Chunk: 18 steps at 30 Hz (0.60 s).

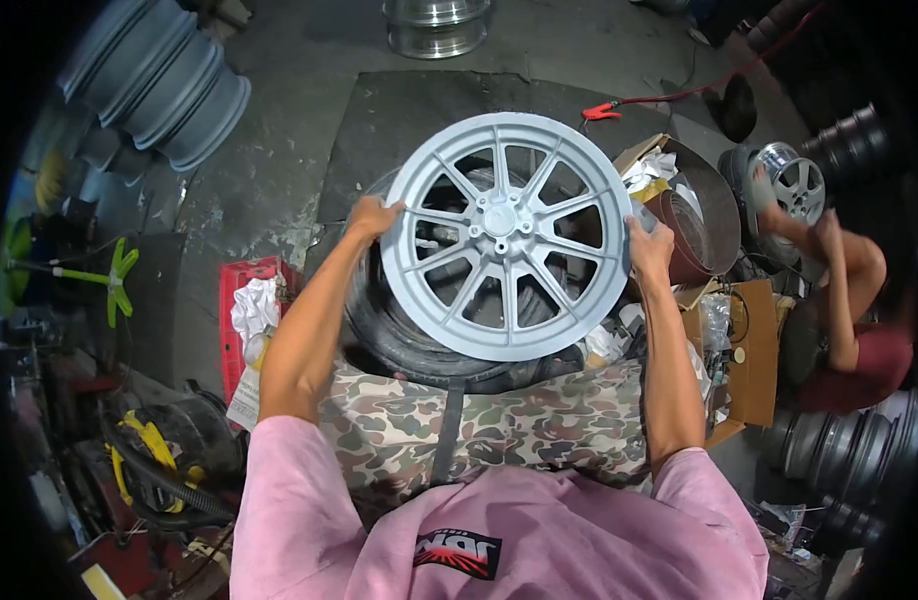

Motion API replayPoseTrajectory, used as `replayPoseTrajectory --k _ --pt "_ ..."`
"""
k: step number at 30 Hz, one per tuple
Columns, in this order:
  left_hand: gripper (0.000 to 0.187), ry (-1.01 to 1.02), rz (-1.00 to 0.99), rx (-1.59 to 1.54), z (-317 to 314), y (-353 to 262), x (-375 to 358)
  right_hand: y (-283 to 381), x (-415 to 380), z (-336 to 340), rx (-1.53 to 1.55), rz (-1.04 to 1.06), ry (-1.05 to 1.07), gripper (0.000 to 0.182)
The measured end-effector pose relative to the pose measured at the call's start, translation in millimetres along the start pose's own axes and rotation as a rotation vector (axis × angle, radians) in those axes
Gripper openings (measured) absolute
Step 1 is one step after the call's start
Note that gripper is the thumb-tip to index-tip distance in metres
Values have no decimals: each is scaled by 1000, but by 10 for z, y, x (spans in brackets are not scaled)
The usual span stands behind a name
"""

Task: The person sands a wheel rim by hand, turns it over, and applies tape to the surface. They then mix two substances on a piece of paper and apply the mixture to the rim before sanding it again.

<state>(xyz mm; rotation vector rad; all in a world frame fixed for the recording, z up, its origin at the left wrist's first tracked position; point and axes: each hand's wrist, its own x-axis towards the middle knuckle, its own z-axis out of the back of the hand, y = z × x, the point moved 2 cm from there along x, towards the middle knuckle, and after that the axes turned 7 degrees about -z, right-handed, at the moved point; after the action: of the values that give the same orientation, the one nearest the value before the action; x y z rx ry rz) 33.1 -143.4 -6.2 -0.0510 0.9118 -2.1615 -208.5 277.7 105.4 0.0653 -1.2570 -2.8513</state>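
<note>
A grey multi-spoke wheel rim (502, 247) is held up in front of me, its face turned toward the camera. My left hand (375, 216) grips its left edge, fingers mostly hidden behind it. On the opposite edge my right hand (650, 246) is closed round the rim, with a small grey piece, perhaps a sanding pad, showing at the fingers. Beneath the rim lies a black tire (404, 345), seen partly between the spokes. Camouflage-pattern cloth (539, 420) covers my lap.
A red crate (234, 345) with crumpled paper stands left, a cardboard box (752, 350) right. Stacked rims (164, 85) rise at the far left. A red air blow gun (601, 111) lies on the floor. At right another person (859, 330) sits by a wheel (794, 185).
</note>
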Motion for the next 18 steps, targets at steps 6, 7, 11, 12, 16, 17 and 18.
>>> replayPoseTrajectory --k 6,7,11,12,16,17,18 --pt "44 -443 -298 -44 1345 -778 -552 -443 -71 -652 306 -169 191 35" --pt "42 -484 -337 -122 1525 -954 -723 -457 -142 -817 401 -139 227 32" --pt "39 -542 -467 -47 1876 -1377 -1333 -493 -228 -1285 287 -85 483 34" --pt "38 -553 -519 -45 1852 -1494 -1480 -213 -392 -1100 240 -88 523 39" --pt "25 -484 -664 225 1101 -1807 -1739 -292 -71 -1193 -83 432 183 37" --pt "23 -448 -678 246 789 -1797 -1677 -250 -143 -1109 -84 430 184 37" --pt "21 -451 -716 274 640 -1924 -1587 -152 -260 -996 107 260 328 35"
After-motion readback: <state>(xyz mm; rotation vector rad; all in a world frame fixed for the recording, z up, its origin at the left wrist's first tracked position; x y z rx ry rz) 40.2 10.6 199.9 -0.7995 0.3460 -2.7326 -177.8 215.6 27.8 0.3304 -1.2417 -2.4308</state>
